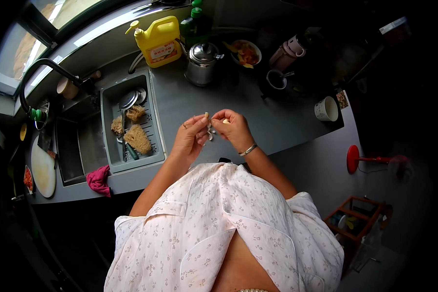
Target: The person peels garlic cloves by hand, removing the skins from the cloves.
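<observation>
Over the grey counter (277,119), near its front edge, my left hand (191,135) is closed in a pinch on a small pale piece (207,115) that looks like a garlic clove. Close beside it, my right hand (234,129) has its fingers curled round another pale yellowish clove (226,121), its thumb and forefinger near the piece in my left hand. White bits of peel (210,136) show between and below the two hands.
Left of my hands are a grey drain tray (157,141) with sponges, and a sink (90,131). Behind stand a yellow jug (159,43), a metal pot (202,68) and a bowl of scraps (246,53). A paper cup (326,109) is at the right.
</observation>
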Motion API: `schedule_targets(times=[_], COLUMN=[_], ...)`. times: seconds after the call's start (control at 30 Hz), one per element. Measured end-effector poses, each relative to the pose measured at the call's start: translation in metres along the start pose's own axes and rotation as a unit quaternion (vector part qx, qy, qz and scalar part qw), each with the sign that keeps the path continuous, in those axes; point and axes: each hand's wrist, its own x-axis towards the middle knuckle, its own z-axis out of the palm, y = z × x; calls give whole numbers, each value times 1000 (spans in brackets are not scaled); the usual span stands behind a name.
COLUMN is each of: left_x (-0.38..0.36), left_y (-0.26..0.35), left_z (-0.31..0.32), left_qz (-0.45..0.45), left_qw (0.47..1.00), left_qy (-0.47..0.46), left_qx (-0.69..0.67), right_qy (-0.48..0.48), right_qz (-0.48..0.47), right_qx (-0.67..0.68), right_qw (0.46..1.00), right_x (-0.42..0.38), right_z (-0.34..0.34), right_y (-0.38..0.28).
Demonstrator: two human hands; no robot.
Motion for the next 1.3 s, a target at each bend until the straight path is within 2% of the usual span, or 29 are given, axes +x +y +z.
schedule_targets(times=[0.2, 0.3, 0.5, 0.57, 0.6, 0.67, 0.77, 0.9, 1.0, 1.07, 1.2, 1.27, 1.3], left_x=[-3, 0, -3, -2, -1, -2, -2, -1, -1, 0, 1, 0, 0], left_y=[2, -1, 0, 0, 0, 0, 1, 0, 0, -2, -2, -1, -1], left_z=[1, -2, -3, -6, -6, -4, -2, -1, -1, -2, -4, -1, 0], left_qz=[15, 20, 19, 17, 15, 17, 21, 32, 40, 46, 46, 44, 41], left_qw=[995, 993, 995, 995, 995, 994, 994, 994, 992, 991, 991, 991, 991], left_qy=[22, 20, 18, 14, 11, 10, 9, 12, 17, 20, 10, 14, 18], left_qx=[91, 116, 96, 97, 98, 104, 107, 108, 120, 123, 126, 125, 123], right_qy=[17, 8, -24, -51, -51, -110, -117, -111, -77, -69, -71, -86, -86], right_qz=[11, 9, 70, 103, 104, 151, 163, 136, 124, 110, 92, 123, 123], right_qx=[28, -9, 53, 145, 145, 266, 313, 278, 209, 109, 109, 200, 200], right_qw=[999, 1000, 996, 983, 983, 946, 928, 944, 967, 986, 987, 968, 968], right_x=[0, 3, 3, 4, 5, 8, 6, 5, 3, 2, 4, 8, 8], right_z=[-6, -3, -1, -3, -4, -8, -7, -6, -3, -1, -3, -9, -9], right_y=[-19, -19, -15, -10, -7, -1, -1, 0, -6, -8, -2, 4, 5])
